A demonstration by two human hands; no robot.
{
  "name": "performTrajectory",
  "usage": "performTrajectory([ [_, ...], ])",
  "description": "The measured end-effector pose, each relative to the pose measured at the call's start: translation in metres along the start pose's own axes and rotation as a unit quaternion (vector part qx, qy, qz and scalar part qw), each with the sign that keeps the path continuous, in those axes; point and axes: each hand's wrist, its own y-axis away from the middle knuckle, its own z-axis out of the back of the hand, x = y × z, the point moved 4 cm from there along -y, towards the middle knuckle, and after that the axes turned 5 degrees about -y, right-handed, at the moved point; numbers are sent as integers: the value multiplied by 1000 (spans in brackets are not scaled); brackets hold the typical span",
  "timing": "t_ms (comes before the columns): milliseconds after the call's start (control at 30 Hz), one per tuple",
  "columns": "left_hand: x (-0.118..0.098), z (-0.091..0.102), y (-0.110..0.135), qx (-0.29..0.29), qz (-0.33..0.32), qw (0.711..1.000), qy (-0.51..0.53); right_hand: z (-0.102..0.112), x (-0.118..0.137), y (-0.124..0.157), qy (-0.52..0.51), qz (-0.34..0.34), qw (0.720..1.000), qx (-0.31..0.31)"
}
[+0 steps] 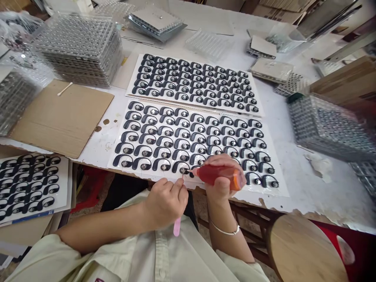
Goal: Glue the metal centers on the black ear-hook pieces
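Observation:
My right hand is shut around a red squeeze bottle with an orange cap end, and its thin nozzle tip reaches a black ear-hook earpiece in the front row. My left hand pinches a pink stick, whose thin tip rises to that same earpiece. The earpiece lies among many others in rows on a white backing sheet. My hands and the bottle hide part of the sheet's front rows.
A second sheet of earpieces lies behind the first, and a third sits low at left. Stacked clear blister trays stand back left, with more at right. A cardboard sheet lies left. A round wooden stool stands below the chipped table edge.

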Motion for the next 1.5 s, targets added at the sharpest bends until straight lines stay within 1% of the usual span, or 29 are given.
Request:
performTrajectory([
  [67, 0, 0, -1, 4, 3, 1000, 2, -1, 2, 3, 25, 36, 999, 29],
  [167, -1, 0, -1, 8, 7, 1000, 1, -2, 3, 5, 45, 62, 995, 60],
  [500, 0, -2, 1, 11, 6, 1000, 2, -7, 5, 4, 76, 72, 990, 96],
  [733, 0, -2, 1, -2, 11, 1000, 3, -8, 3, 5, 85, 73, 988, 105],
  [1067, 1, -2, 1, 10, 6, 1000, 5, -7, 2, 6, 103, 85, 987, 93],
  [1367, 2, 0, -1, -8, 19, 1000, 13, -7, 4, 4, 121, 96, 985, 81],
  [1500, 2, 0, -1, 3, 13, 1000, 14, -6, 3, 5, 122, 100, 985, 76],
])
